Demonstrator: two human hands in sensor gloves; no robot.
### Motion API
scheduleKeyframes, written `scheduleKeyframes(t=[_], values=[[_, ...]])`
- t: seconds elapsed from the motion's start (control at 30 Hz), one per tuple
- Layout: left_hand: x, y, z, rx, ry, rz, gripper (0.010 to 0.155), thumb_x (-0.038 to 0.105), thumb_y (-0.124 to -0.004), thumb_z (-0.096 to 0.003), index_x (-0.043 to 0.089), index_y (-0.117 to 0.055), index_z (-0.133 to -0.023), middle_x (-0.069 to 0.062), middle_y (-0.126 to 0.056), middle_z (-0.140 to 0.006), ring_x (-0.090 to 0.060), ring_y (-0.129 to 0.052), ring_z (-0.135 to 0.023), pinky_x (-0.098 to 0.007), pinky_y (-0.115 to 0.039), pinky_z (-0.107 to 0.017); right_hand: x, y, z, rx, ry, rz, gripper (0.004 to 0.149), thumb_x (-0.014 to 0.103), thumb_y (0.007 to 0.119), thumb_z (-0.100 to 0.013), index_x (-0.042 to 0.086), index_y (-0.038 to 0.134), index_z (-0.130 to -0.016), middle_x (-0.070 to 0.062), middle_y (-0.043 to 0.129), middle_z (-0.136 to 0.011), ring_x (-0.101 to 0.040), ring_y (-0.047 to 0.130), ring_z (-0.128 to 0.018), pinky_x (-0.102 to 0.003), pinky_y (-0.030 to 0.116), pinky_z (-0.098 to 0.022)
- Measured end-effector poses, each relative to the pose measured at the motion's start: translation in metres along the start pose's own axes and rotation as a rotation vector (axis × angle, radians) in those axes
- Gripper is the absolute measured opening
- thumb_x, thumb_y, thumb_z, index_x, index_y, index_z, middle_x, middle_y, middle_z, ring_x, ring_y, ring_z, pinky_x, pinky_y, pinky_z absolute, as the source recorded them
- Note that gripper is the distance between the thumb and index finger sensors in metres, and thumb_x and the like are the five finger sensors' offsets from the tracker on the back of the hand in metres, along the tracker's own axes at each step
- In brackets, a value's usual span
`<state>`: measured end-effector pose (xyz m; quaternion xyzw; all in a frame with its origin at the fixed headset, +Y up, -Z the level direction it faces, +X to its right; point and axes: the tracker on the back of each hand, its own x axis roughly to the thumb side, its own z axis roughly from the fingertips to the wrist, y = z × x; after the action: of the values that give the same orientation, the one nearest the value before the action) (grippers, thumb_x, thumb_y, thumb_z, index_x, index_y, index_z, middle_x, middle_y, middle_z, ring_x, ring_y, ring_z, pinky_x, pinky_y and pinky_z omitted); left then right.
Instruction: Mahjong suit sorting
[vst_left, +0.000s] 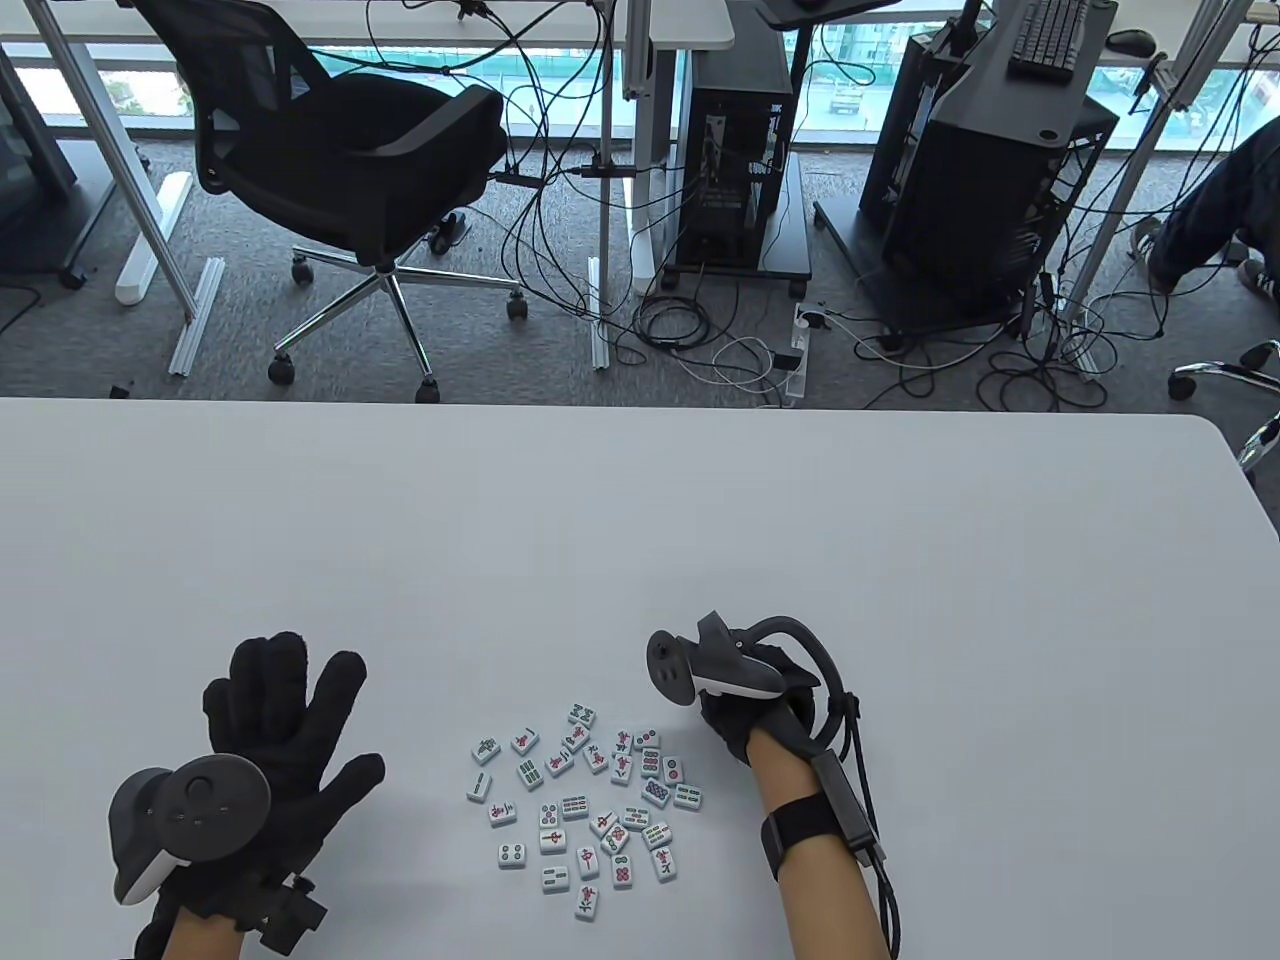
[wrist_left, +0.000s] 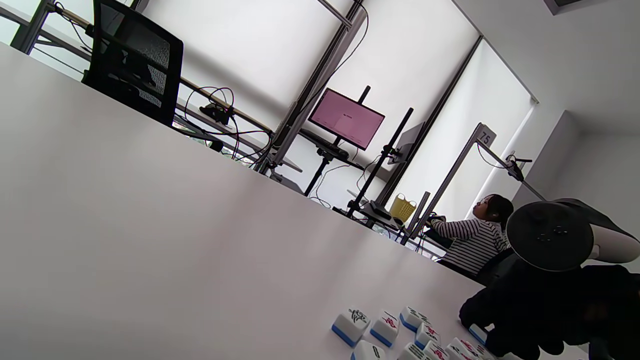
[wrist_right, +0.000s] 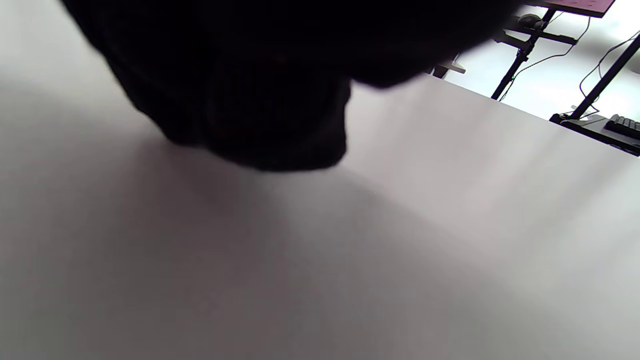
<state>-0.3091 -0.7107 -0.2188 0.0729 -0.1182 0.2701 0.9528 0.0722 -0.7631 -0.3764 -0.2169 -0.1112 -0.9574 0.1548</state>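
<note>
The table view looks down on the table (vst_left: 640, 520) from the near edge. The left wrist view skims low, tilted, rightward across the tiles (wrist_left: 385, 327), which both views share. The right wrist view sits very close to the tabletop.

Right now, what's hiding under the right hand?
Only bare white table shows below the right hand. Its curled fingers hide whatever might be inside; the mahjong tiles lie beside it.

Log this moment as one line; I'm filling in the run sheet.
stage: sorting not begun | mahjong tiles: loose face-up cluster | left hand: flat, spread, beside tiles | right hand: fingers curled, beside cluster, grip unclear
</note>
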Motion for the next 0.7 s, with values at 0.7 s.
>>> scheduleKeyframes(t=[0.7], values=[[0.002,-0.001,0.000,-0.023,0.003,-0.003,0.081,0.077,-0.053,-0.0450,0.047,-0.018,-0.111,0.018,0.016,-0.110,-0.014,0.024,-0.105,-0.055,0.011,-0.070,0.042,-0.008,0.040,-0.035,-0.074,-0.071,0.058,0.042,0.083,-0.037,0.006,0.080,-0.082,0.000,0.100,-0.031,-0.010,0.088,-0.004,-0.026,0.080,-0.001]])
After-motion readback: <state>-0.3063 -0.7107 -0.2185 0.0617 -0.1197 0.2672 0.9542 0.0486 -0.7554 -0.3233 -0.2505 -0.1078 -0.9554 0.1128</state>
